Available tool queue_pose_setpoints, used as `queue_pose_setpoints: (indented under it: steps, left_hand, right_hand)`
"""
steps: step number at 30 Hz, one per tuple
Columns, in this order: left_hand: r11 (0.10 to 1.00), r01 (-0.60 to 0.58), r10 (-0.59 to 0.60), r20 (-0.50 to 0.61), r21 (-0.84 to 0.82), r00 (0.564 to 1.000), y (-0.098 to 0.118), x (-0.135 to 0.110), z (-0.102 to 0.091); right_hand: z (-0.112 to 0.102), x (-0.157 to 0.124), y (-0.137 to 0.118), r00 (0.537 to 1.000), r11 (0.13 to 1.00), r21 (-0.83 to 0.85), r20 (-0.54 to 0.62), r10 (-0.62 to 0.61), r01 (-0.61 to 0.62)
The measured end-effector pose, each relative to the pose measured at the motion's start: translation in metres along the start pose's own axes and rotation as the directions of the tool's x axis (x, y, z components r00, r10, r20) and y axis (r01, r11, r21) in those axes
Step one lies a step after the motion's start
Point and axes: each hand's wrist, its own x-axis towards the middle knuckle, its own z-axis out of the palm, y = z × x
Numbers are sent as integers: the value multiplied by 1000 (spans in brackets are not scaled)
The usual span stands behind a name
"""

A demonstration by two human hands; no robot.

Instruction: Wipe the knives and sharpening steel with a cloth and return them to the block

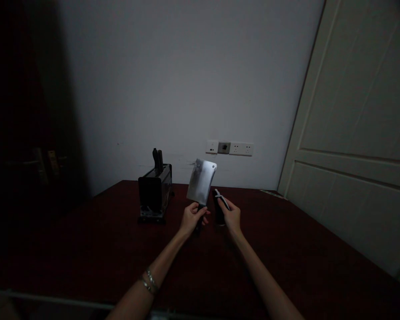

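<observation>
The left hand (190,219) pinches a silver, rectangular-bladed metal cleaver (202,181) by its black handle (198,230), probably to avoid cuts, raising it over the dark-red desk (286,244); the right hand (232,217) clasps a black, white-edged object (218,212).

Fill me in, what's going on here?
A person is holding something in each hand over a reddish-brown table. The left hand grips a cleaver by its black handle, blade up. The right hand holds a dark object with a white edge beside it, apart from the blade; too dark to tell what it is. To the left, a dark holder stands on the table with dark handles sticking out of its top.
</observation>
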Motion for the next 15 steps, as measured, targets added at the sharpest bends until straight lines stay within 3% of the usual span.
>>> queue_pose_setpoints:
  steps: [5, 12, 15]
  left_hand:
    - [1000, 25, -24, -82, 13, 996, -5, 0, 2]
    - [998, 59, -59, -88, -5, 994, -13, -3, 9]
    - [998, 65, -66, -89, -13, 994, -15, -3, 9]
  right_hand:
    - [0, -3, -4, 998, 999, 1, -25, -49, 49]
    - [6, 2, -21, 975, 977, -14, 63, -214, 215]
    - [10, 9, -28, 948, 958, -30, 158, -277, 285]
